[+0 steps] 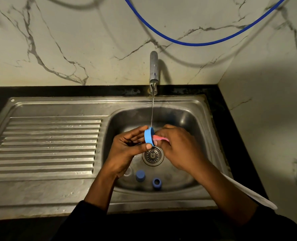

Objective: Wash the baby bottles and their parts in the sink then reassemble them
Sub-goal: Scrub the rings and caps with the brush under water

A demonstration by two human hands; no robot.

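Over the basin of the steel sink, above the drain, the left hand pinches a light-blue bottle ring between thumb and curled fingers; the ring stands on edge under the thin water stream from the tap. The right hand has its fingers closed round a pink scrubber, whose tip meets the ring's open right side. Two darker blue parts lie on the near basin floor, slightly apart: a dark cap at left and a small collar just right of it.
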